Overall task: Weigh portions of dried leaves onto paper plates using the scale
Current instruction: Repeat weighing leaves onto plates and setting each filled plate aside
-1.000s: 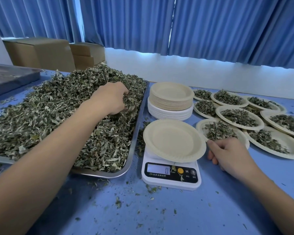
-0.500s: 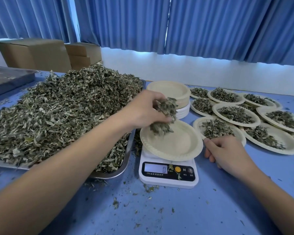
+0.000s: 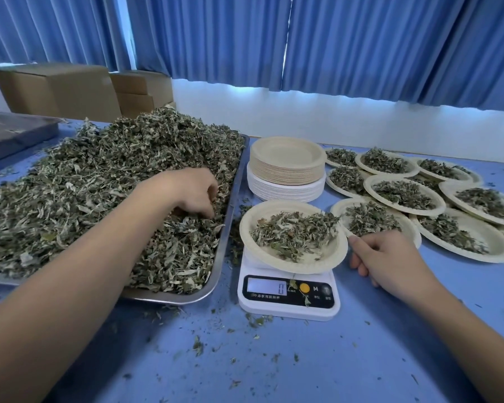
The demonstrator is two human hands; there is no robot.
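A metal tray (image 3: 223,257) on the left holds a big heap of dried leaves (image 3: 93,181). My left hand (image 3: 191,191) is over the heap near the tray's right side, its curled fingertips dug into the leaves. A white scale (image 3: 288,303) stands right of the tray and its display reads 0. On it sits a paper plate (image 3: 322,257) with a small pile of leaves (image 3: 294,232). My right hand (image 3: 390,258) rests on the table beside the scale, fingers loosely curled, index finger touching the plate's right rim.
A stack of empty paper plates (image 3: 287,167) stands behind the scale. Several filled plates (image 3: 405,194) cover the table's right side. Leaf crumbs litter the blue table (image 3: 274,367). Cardboard boxes (image 3: 58,88) and a second tray (image 3: 15,129) sit at the back left.
My left hand carried a handful from the tray to the plate on the scale, dropped it there, and went back into the heap. My right hand stayed beside the plate.
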